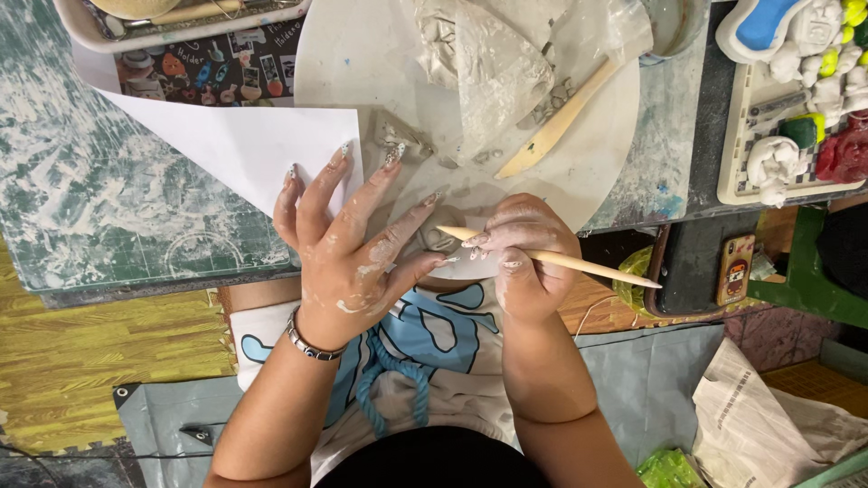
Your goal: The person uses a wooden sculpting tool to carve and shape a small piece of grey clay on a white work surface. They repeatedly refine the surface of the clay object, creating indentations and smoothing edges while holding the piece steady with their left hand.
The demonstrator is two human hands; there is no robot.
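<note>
Here, left hand spread, fingers splayed, right hand pinching wooden stick, touching small clay piece

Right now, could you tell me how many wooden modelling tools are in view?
2. A thin pointed wooden stick is in the right hand; a flat wooden knife lies on the round board beside the plastic-wrapped clay. Others may be hidden in the tray.

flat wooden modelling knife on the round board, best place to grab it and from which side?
Judging by its pose, take the wooden modelling knife at the mid shaft, from the right. It lies flat and diagonal on the round board; its upper end runs under the plastic-wrapped clay, while the lower blade tip and middle are bare.
</note>
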